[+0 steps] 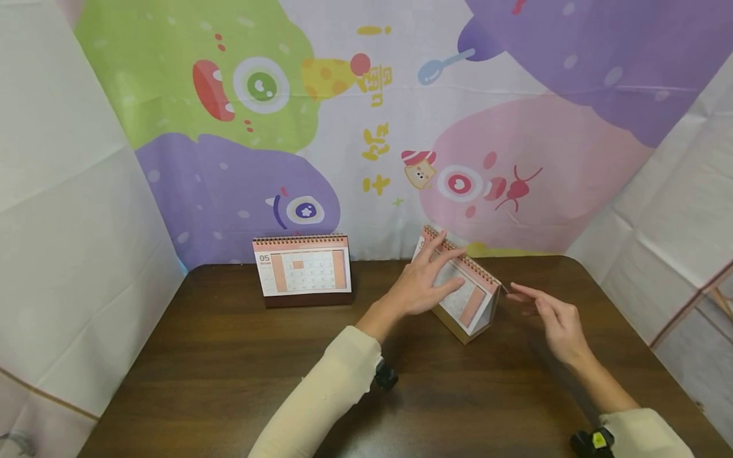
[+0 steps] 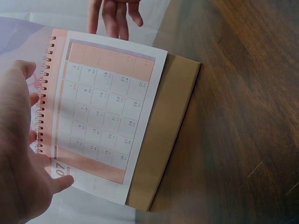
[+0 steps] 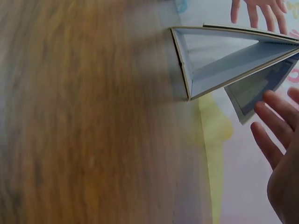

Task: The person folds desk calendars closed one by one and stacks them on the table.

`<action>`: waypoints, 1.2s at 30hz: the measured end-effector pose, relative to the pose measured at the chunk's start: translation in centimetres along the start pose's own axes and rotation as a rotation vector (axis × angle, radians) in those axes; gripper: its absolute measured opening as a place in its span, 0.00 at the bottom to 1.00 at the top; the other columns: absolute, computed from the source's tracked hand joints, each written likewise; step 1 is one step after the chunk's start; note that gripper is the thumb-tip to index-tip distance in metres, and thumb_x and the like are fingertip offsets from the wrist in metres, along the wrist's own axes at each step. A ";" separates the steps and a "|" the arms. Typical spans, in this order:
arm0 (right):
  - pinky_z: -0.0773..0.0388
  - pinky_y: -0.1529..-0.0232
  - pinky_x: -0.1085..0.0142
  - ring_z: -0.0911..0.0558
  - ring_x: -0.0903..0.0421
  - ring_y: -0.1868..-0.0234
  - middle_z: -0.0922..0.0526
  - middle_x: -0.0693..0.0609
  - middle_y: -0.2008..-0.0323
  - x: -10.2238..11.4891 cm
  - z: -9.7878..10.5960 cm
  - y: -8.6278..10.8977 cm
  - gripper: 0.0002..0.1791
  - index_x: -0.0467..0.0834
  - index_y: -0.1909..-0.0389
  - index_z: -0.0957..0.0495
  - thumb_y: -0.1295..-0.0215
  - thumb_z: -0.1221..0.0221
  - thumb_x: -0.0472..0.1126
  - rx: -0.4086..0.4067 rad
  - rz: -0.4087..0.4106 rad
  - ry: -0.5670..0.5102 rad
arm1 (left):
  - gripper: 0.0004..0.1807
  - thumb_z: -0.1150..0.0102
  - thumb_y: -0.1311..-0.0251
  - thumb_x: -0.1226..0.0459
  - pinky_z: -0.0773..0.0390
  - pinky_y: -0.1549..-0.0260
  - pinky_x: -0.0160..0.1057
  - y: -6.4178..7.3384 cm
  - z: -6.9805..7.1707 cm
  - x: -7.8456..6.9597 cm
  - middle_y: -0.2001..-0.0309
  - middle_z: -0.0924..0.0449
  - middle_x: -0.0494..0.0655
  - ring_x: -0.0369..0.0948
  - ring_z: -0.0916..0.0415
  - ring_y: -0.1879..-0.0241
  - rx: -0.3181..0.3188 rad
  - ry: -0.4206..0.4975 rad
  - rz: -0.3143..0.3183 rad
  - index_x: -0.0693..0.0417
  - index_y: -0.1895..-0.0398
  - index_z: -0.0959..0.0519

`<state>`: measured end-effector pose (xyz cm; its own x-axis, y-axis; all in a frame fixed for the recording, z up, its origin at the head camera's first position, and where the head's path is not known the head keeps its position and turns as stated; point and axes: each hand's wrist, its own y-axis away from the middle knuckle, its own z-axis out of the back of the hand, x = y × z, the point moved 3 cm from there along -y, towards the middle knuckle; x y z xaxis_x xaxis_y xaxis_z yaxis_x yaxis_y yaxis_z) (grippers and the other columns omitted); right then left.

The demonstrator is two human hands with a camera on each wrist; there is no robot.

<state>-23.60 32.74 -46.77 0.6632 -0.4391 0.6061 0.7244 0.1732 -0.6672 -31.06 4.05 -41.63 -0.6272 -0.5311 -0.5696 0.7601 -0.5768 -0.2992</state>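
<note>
A spiral-bound desk calendar [image 1: 473, 294] stands angled on the table, its 07 page [image 2: 100, 109] facing forward above a tan base. My left hand [image 1: 425, 280] is spread across its front and top edge, with fingertips at the coil binding. Just off the calendar's right end is my right hand [image 1: 558, 321], fingers extended and nothing gripped. In the right wrist view the calendar's triangular side [image 3: 187, 70] is visible, and a page [image 3: 261, 88] hangs away from its back near the fingers of my right hand [image 3: 285, 140].
A second desk calendar [image 1: 309, 270], with an 05 page and dark base, stands to the left on the brown wooden table [image 1: 229, 369]. Behind the table hangs a cartoon-printed cloth [image 1: 366, 216]. White fabric walls [image 1: 63, 191] flank both sides.
</note>
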 end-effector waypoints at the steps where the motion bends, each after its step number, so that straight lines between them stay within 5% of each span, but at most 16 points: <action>1: 0.15 0.52 0.80 0.10 0.76 0.46 0.07 0.71 0.45 0.1 0.0 0.0 0.23 0.27 0.35 0.15 0.12 0.58 0.26 -0.023 -0.012 -0.006 | 0.33 0.44 0.16 0.44 0.35 0.21 0.81 0.0 0.0 0.0 0.04 0.58 0.48 0.60 0.45 0.08 0.000 0.000 0.001 0.31 0.12 0.33; 5: 0.14 0.56 0.80 0.07 0.74 0.52 0.05 0.67 0.49 0.4 -0.4 -0.3 0.23 0.27 0.36 0.15 0.10 0.58 0.28 -0.123 -0.081 -0.065 | 0.33 0.44 0.16 0.44 0.34 0.21 0.81 0.0 0.0 0.0 0.04 0.58 0.48 0.59 0.46 0.08 -0.001 0.006 0.000 0.32 0.12 0.33; 12: 0.09 0.58 0.72 0.03 0.62 0.57 0.02 0.55 0.52 0.7 -1.4 -0.1 0.24 0.25 0.29 0.21 0.06 0.55 0.39 -0.261 -0.283 -0.415 | 0.32 0.43 0.17 0.45 0.33 0.21 0.79 -0.2 0.0 -0.1 0.05 0.54 0.51 0.60 0.44 0.09 -0.007 0.014 -0.005 0.35 0.14 0.30; 18: 0.07 0.61 0.67 0.02 0.60 0.58 0.02 0.54 0.54 1.2 -2.3 -0.5 0.20 0.38 0.32 0.15 0.07 0.51 0.42 -0.366 -0.399 -0.559 | 0.32 0.43 0.17 0.45 0.34 0.20 0.79 -0.1 0.0 -0.1 0.05 0.54 0.52 0.60 0.46 0.08 -0.010 0.016 0.002 0.34 0.14 0.30; 27: 0.06 0.53 0.66 0.03 0.60 0.54 0.10 0.52 0.40 1.9 -3.5 -1.6 0.22 0.22 0.28 0.24 0.11 0.48 0.32 -0.439 -0.366 -0.643 | 0.32 0.43 0.17 0.45 0.33 0.18 0.75 -0.1 0.0 0.0 0.05 0.55 0.50 0.61 0.44 0.09 -0.011 0.015 0.011 0.31 0.14 0.31; 36: 0.07 0.52 0.66 0.03 0.60 0.59 0.04 0.50 0.51 3.1 -4.0 -3.3 0.21 0.20 0.28 0.25 0.15 0.46 0.26 -0.551 -0.359 -0.719 | 0.33 0.43 0.17 0.44 0.32 0.18 0.74 -0.1 -0.1 0.1 0.05 0.55 0.49 0.59 0.45 0.08 -0.008 -0.005 0.010 0.31 0.14 0.32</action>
<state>-24.70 27.23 -44.41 0.5092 0.2897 0.8104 0.8378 -0.3824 -0.3898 -31.18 4.12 -41.76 -0.6204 -0.5403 -0.5685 0.7678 -0.5662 -0.2998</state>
